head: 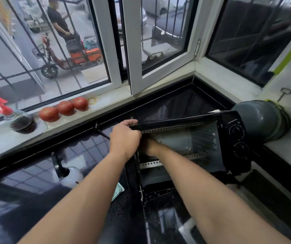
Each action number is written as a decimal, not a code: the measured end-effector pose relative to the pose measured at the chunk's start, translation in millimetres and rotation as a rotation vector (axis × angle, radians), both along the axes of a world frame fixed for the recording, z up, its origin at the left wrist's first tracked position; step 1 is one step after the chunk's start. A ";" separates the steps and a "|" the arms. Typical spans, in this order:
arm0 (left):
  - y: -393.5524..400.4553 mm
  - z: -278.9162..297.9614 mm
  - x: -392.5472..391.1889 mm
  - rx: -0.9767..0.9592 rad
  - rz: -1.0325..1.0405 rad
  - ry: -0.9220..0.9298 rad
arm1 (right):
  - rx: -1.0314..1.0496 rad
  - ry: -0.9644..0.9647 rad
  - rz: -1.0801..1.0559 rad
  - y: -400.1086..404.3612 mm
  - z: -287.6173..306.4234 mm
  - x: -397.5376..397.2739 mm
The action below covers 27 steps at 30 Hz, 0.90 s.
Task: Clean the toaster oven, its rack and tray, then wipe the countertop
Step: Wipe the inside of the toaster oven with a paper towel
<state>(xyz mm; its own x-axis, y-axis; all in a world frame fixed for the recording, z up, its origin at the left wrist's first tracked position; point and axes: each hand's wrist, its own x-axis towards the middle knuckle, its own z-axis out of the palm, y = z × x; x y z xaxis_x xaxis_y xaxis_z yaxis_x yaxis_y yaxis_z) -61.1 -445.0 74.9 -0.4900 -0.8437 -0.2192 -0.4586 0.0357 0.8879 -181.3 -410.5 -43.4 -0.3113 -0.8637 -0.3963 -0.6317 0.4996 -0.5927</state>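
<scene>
Left hand [125,138] gripping oven [229,138] top edge; right hand [150,144] reaching inside, grip hidden.

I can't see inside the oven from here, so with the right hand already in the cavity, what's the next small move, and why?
Probably keep the left hand gripping the toaster oven at its top left corner and sweep the right hand along the cavity's left wall. The oven sits tilted, the door hangs open, and the right hand's fingers are hidden behind the left.

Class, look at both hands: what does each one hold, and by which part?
Left hand grips the toaster oven by its top left corner. Right hand reaches inside; its hold cannot be told.
</scene>
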 end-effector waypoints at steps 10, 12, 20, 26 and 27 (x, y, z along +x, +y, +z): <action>-11.3 1.8 -3.7 0.019 -0.047 -0.004 | 0.363 0.025 -0.011 -11.1 0.9 -8.0; -12.7 1.6 -3.7 0.026 -0.034 -0.024 | 0.049 -0.280 -0.325 -15.6 -20.5 -13.7; -11.8 5.7 -10.0 0.044 -0.020 -0.071 | -0.610 -1.443 -1.363 1.2 -12.7 -35.7; -14.1 7.5 -14.7 0.075 -0.013 -0.048 | -1.030 -1.646 -1.809 37.7 -3.7 -103.7; -13.7 6.2 -14.4 0.077 -0.015 -0.033 | -1.059 -1.656 -1.838 36.7 1.0 -98.7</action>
